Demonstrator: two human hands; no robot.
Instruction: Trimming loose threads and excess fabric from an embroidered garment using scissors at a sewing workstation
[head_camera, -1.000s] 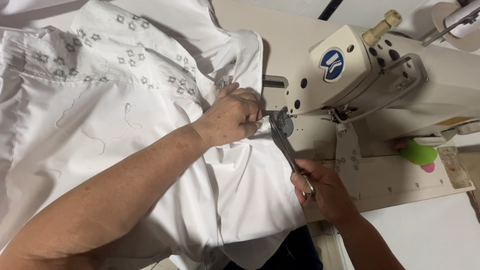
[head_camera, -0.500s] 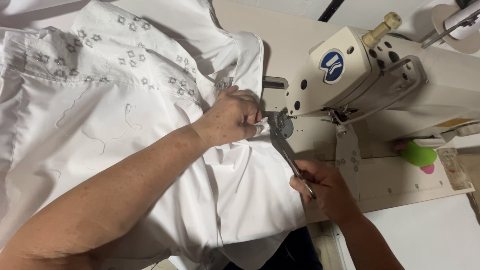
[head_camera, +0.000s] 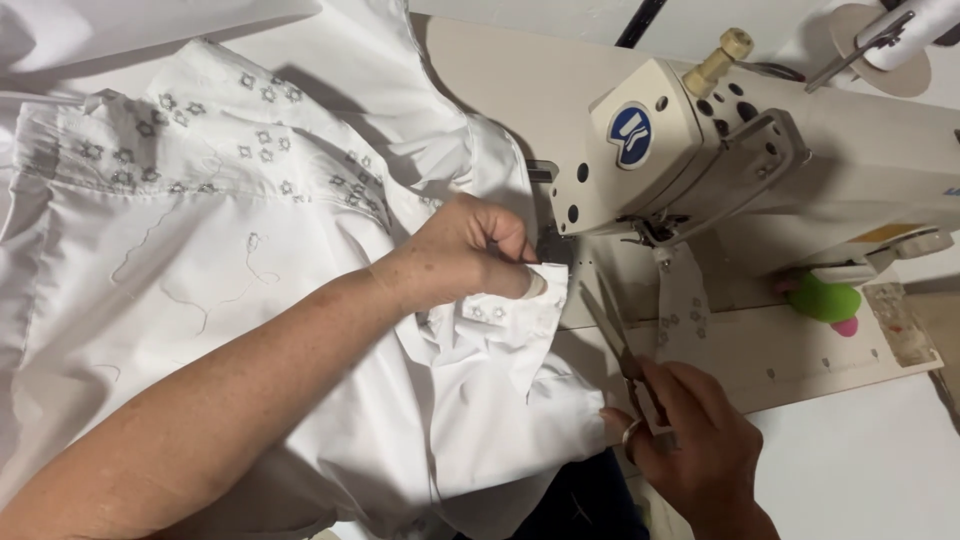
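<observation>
— Grip first: what does each hand have?

— Left hand (head_camera: 470, 255) is clenched on the folded cuff of the white cotton garment with small grey star-shaped embroidery (head_camera: 200, 260), pinching the cloth just beside the needle end of the machine. Right hand (head_camera: 700, 450) is closed around the handles of a pair of slim grey metal scissors (head_camera: 615, 335), blades pointing up and away toward the cuff; the tips are near the cloth, though I cannot tell whether they touch it.

— Now go from the biggest thing down.

— Biggest is the garment itself, spread over the left half of the pale beige bench (head_camera: 520, 90) and hanging off its near edge. Loose threads lie on its front panel. Next, the cream-coloured industrial sewing machine (head_camera: 800, 150), lying across the upper right. Its head carries a round blue badge with a white mark (head_camera: 631, 136), set on the end face above the needle area, and a brass-coloured knob (head_camera: 725, 55) stands on top.

— Any other labels or small items?

— A yellow strip shows along the machine's lower body at the far right. A narrow strip of embroidered white fabric (head_camera: 682, 300) hangs under the machine head. Beside it, on the bench, sits a bright green rounded object with a pink one (head_camera: 828, 300) touching it. A small clear rectangular piece (head_camera: 900, 325) lies at the bench's right edge.
</observation>
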